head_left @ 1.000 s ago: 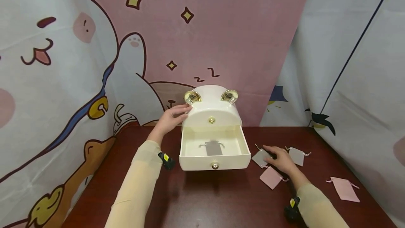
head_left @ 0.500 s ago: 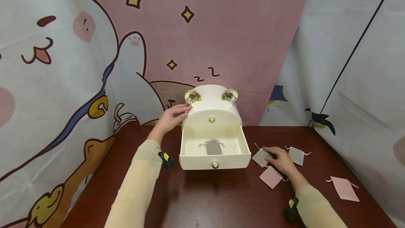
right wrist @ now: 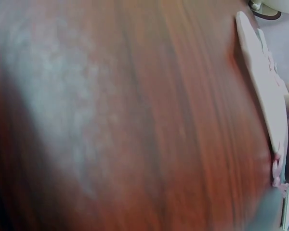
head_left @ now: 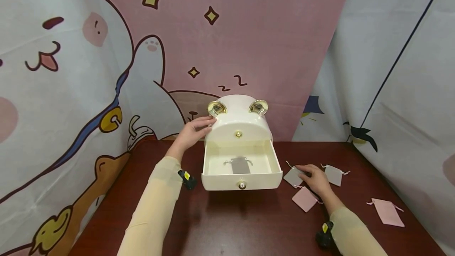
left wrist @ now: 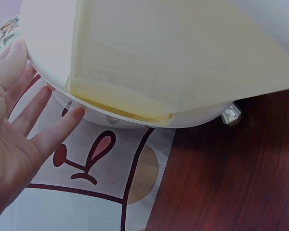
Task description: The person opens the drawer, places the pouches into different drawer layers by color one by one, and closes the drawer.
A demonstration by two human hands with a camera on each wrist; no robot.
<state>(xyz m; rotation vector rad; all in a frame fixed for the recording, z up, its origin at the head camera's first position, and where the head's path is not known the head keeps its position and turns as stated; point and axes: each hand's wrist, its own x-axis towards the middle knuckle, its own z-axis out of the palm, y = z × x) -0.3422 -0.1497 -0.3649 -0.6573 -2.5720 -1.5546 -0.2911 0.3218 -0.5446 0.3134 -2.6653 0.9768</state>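
A cream jewellery box (head_left: 237, 123) with two gold-rimmed ears stands on the table, its lower drawer (head_left: 241, 182) pulled out. Inside the drawer lies a grey drawstring pouch (head_left: 240, 166). My left hand (head_left: 192, 133) rests against the box's left side, its fingers loosely spread in the left wrist view. To the right of the drawer, my right hand (head_left: 316, 179) is at a light grey pouch (head_left: 293, 177), thumb and forefinger apart at its right edge. Just in front lies a pink pouch (head_left: 304, 199). In the right wrist view, most of that hand is cut off.
Another light grey pouch (head_left: 333, 175) lies behind and right of my right hand. Farther right is a second pink pouch (head_left: 389, 212). The dark red wooden table (head_left: 227, 224) meets a cartoon-printed cloth backdrop (head_left: 277, 42) at the back and sides.
My right wrist has shifted slightly left while its fingers stay at the light grey pouch. The left hand, the box and the pouches hold their places.
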